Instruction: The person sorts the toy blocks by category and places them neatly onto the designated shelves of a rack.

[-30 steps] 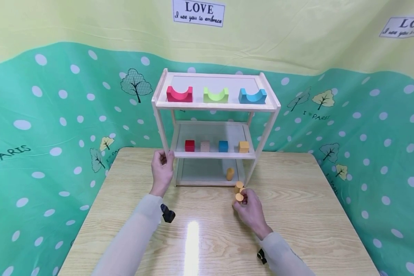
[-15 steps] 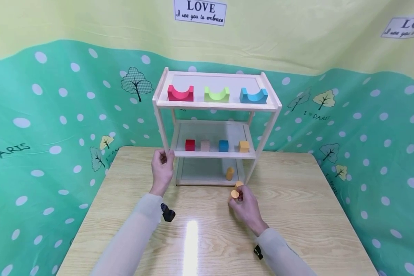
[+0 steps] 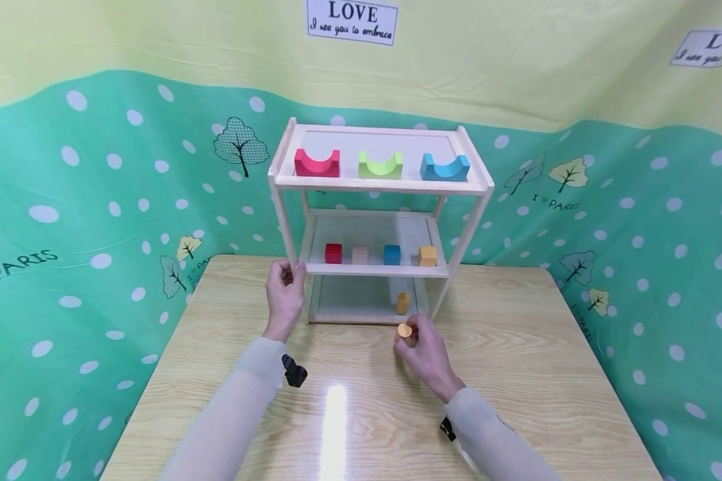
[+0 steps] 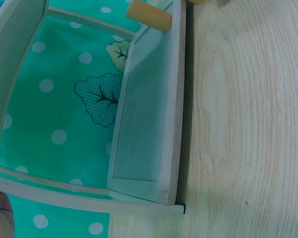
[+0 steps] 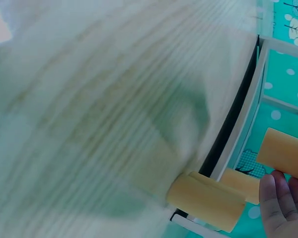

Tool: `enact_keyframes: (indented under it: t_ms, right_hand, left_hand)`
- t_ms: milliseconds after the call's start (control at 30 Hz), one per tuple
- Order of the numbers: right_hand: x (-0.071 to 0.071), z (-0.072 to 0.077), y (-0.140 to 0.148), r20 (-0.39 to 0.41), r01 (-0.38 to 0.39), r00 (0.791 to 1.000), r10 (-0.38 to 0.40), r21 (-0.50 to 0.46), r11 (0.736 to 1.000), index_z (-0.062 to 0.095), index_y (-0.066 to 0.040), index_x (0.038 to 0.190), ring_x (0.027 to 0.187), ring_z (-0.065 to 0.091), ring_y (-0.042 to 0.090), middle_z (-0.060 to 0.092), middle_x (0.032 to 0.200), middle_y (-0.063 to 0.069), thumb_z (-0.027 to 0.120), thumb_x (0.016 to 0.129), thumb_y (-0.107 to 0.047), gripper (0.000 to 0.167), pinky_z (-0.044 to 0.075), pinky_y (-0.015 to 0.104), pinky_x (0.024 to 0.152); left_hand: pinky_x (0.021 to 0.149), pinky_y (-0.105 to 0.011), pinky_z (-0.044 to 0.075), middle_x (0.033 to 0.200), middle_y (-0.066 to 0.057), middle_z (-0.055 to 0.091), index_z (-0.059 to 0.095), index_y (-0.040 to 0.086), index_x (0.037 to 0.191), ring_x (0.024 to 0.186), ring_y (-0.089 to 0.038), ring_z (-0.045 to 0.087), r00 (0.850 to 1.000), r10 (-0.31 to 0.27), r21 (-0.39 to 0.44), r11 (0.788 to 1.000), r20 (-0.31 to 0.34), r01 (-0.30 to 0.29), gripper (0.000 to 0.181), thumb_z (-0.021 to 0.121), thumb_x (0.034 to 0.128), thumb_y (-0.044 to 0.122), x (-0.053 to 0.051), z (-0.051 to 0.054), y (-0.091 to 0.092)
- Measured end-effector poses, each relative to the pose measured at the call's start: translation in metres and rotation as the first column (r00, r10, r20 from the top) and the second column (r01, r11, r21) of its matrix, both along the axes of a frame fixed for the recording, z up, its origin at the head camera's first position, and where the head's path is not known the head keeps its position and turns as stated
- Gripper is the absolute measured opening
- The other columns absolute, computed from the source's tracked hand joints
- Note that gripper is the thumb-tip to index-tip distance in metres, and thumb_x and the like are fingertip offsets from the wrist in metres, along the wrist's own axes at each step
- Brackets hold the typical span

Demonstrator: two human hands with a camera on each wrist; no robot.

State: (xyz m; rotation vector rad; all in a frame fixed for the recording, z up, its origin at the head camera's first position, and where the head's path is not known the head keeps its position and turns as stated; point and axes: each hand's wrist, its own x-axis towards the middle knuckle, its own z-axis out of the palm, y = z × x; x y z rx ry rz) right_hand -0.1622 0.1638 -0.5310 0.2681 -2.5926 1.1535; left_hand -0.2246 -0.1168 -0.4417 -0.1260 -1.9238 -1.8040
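Note:
My left hand (image 3: 285, 300) grips the left front post of a small white wooden shelf (image 3: 376, 270); only its edge shows in the left wrist view. In front of the shelf's lower right corner, my right hand (image 3: 427, 357) pinches a yellow-orange wooden cylinder (image 3: 404, 331) between thumb and fingers. That held cylinder (image 5: 283, 153) hangs above the tabletop in the right wrist view. Below it, another cylinder (image 5: 206, 201) stands on the table beside the shelf, hidden behind my hand in the head view. On the bottom shelf, toward its right end, stands one more cylinder (image 3: 402, 303).
The middle shelf holds a red cube (image 3: 333, 254), a pale pink cube (image 3: 359, 254), a blue cube (image 3: 392, 254) and a yellow cube (image 3: 428, 256). On top sit red (image 3: 317, 164), green (image 3: 380, 166) and blue (image 3: 444, 168) arch blocks. A patterned curtain (image 3: 126, 200) surrounds the wooden table (image 3: 517, 347).
My right hand has drawn the cylinder slightly left and toward the shelf, covering the cylinders that showed behind it on the table. My left hand keeps its grip on the post.

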Motion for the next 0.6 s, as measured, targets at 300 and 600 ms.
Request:
enact_keyframes:
  t_ms: [300,600]
  right_hand:
    - [-0.012,0.012,-0.006,0.036,-0.009,0.999,0.007,0.043,0.999,0.056,-0.007,0.107,0.084,0.053,0.015,0.055,0.096,0.001,0.071,0.079,-0.011,0.033,0.05,0.029,0.069]
    - [-0.029,0.019,-0.009,0.072,-0.033,0.997,0.033,0.002,0.999,0.054,-0.004,0.107,0.083,0.054,0.016,0.054,0.095,0.003,0.071,0.08,-0.008,0.032,0.051,0.028,0.07]
  left_hand:
    - [0.076,-0.028,0.044,0.093,-0.017,0.055,0.052,-0.013,0.105,0.083,-0.028,0.051,1.0,-0.011,-0.002,1.0,0.014,0.011,0.024,0.055,0.0963,0.01,0.0,-0.001,-0.001]
    - [0.078,-0.03,0.045,0.093,-0.014,0.056,0.052,-0.011,0.106,0.085,-0.026,0.053,0.999,-0.006,-0.009,1.0,0.032,0.006,0.024,0.055,0.0965,0.011,0.0,-0.001,-0.001]
